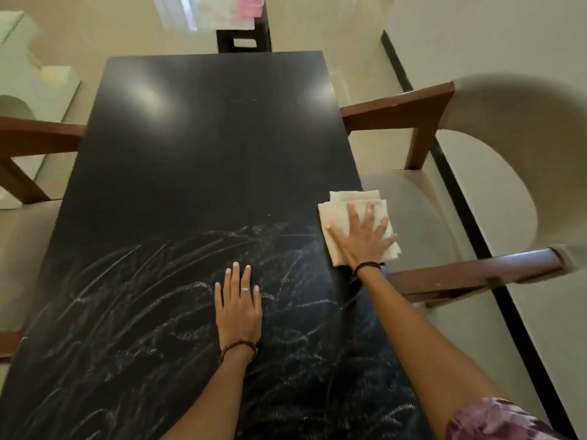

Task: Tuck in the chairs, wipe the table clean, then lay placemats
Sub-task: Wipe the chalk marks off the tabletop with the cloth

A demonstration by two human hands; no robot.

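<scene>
Black and streaked with wet marks, the glossy rectangular worktop [197, 147] carried your flat, released left hand [238, 308]; your right hand [362, 238], fingers spread, pressed the folded cream cloth [349, 206] at the right edge.

Worktop: a long, dark, glossy rectangular worktop [203, 147] running away from the person, with two pale light reflections on its far half.
Surface marks: whitish curved smears cover the near half; the far half looks plain and dark.
Cloth: a folded cream cloth [346, 206] lies at the right edge, its outer corner hanging just past the edge.
Right hand: the right hand [362, 238] lies flat on the cloth with fingers spread.
Left hand: the left hand [238, 304] rests palm down on the smeared part, near the middle, fingers straight and together.
</scene>
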